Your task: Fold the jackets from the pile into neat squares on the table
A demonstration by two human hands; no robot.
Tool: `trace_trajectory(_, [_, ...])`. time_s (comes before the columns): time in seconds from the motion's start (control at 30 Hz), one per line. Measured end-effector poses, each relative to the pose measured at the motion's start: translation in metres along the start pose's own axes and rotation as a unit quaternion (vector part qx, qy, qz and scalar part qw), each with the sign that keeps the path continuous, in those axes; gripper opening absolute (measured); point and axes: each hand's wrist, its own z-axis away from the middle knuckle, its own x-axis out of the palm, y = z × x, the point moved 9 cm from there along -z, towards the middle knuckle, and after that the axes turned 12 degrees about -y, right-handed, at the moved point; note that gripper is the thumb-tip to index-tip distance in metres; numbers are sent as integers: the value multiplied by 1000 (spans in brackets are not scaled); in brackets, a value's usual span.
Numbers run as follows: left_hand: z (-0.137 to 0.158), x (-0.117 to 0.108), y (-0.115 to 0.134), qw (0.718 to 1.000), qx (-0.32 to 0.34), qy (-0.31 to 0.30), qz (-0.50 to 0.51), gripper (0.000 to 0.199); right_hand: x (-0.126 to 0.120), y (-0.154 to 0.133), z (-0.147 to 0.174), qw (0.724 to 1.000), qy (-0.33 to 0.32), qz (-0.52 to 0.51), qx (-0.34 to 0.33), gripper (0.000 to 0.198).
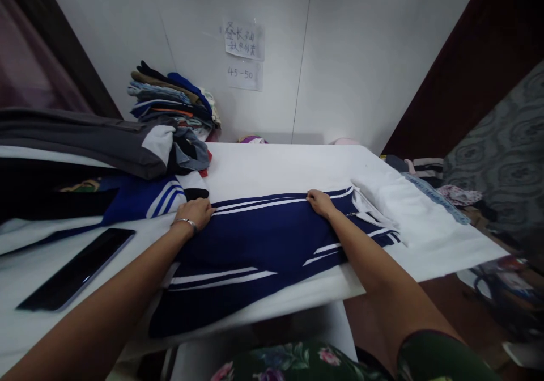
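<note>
From where I'm standing, the dark blue garment (263, 236) lies flat along the front of the white table (272, 168), its near left corner reaching the table's front edge. The left hand (193, 214), with a bracelet (187, 222) at the wrist, has its fingers curled onto the far edge of the cloth near its left end. The right hand (319, 202) pinches that same edge further along, towards the white part at the table's right.

I'd expect the cloth to be light and soft, nothing fragile, perhaps a bit slippery, with no stiffness to keep a crease unless it's smoothed. It bunches around the white part, so that end might slump or twist if lifted alone. The striped edge facing the back of the table looks the best hold, one pinch towards each end.

On the table's left side are a phone (79, 270) and a heap of clothes (85, 137).
</note>
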Motion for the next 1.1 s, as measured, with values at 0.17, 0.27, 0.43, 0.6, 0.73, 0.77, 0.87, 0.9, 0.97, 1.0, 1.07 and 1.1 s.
trace_trajectory(0.17, [2, -3, 0, 1000, -2, 3, 5, 36, -5, -1, 2, 1000, -1, 9, 28, 19])
trace_trajectory(0.27, [1, -1, -5, 999, -14, -2, 30, 34, -8, -10, 10, 999, 17, 17, 32, 35])
trace_trajectory(0.43, [-3, 0, -12, 997, -32, -2, 63, 48, 21, -35, 18, 997, -77, 10, -25, 53])
trace_trajectory(0.6, [-2, 1, -5, 999, -8, -21, 34, 44, 22, -28, 20, 994, -102, -24, -21, 57])
trace_trajectory(0.73, [-2, 0, -4, 999, -11, -34, 22, 46, -5, 20, 31, 999, -46, -16, 24, 58])
trace_trajectory(0.77, [-2, 0, -4, 999, -13, -41, 19, 48, -9, 38, 35, 998, -43, -3, 53, 58])
trace_trajectory(0.87, [-4, 2, -3, 998, -17, -55, 12, 49, -9, 84, 45, 991, -55, 8, 124, 61])
trace_trajectory(0.9, [-4, 2, -3, 998, -18, -54, 10, 49, -8, 93, 46, 990, -57, 6, 132, 62])
trace_trajectory(0.97, [-5, 2, -3, 999, -15, -44, 7, 48, -5, 101, 45, 990, -56, 4, 132, 64])
trace_trajectory(1.0, [-6, 2, -3, 999, -14, -39, 7, 47, -4, 102, 44, 990, -53, 3, 130, 64])
trace_trajectory(1.07, [-7, 3, -4, 999, -10, -32, 12, 47, -7, 101, 43, 992, -43, 3, 123, 61])
trace_trajectory(1.1, [-8, 4, -6, 999, -10, -32, 15, 47, -11, 101, 43, 992, -33, 4, 120, 59])
